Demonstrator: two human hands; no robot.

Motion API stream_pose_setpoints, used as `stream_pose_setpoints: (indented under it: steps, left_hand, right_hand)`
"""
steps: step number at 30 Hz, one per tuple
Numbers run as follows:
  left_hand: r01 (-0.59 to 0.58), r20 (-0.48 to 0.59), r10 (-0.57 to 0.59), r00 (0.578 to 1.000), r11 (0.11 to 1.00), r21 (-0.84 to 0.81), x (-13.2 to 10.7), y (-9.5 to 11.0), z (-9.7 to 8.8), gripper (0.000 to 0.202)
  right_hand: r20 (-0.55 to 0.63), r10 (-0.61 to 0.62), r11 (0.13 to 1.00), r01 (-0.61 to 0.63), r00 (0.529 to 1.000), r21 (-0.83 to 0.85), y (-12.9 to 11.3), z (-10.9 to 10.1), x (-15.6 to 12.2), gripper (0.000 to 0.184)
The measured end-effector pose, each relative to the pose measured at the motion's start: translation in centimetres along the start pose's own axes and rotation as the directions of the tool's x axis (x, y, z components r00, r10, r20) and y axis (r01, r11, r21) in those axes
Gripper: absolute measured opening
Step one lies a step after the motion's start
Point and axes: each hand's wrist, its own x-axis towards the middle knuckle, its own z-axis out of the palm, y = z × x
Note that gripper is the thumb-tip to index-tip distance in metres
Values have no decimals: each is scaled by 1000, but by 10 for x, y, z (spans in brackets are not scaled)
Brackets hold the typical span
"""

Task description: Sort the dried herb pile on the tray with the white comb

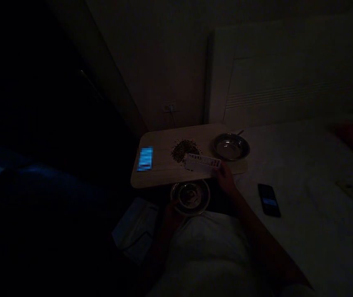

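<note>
In the head view, the right hand point(225, 176) pinches one end of a pale, slotted strip point(203, 162), forearm stretched forward; its long axis runs leftward from that hand to a grainy dark heap point(182, 148) on the wooden tabletop point(156, 176). The left hand point(170, 211), lower, meets a round, shiny metal bowl point(206, 197); darkness hides its grip.

Right hand point(225, 177) gripping white slotted holder point(200, 166), left hand point(172, 209) on metal bowl point(208, 194), dark bits point(183, 149) (loosely heaped) on board point(161, 174)
</note>
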Motion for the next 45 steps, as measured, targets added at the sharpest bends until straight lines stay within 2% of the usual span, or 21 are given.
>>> stream_pose_setpoints:
  steps: [4, 13, 22, 30, 39, 45]
  left_hand:
    - [19, 2, -19, 1000, 1000, -1, 2, -1, 0, 21]
    - [10, 40, -9, 999, 1000, -29, 0, 3, -3, 40]
    - [-23, 50, 24, 998, 1000, -19, 4, 2, -3, 39]
    - [16, 92, -17, 996, 1000, 7, 3, 2, -6, 38]
    - [45, 53, -44, 998, 999, -18, 0, 2, -4, 39]
    - [63, -9, -63, 998, 998, -15, -4, 4, 8, 42]
  right_hand:
    - [3, 14, 1000, -14, 1000, 9, -3, 0, -3, 37]
    - [-1, 42, 997, -41, 999, 63, 2, 1, -8, 36]
    - [7, 51, 997, -51, 999, 53, 4, 0, -9, 39]
    - [18, 38, 999, -39, 999, 26, -1, 1, -7, 36]
    - [25, 45, 998, -46, 999, 39, 1, 2, -10, 38]
    - [50, 58, 997, -60, 997, 46, 1, 2, -9, 39]
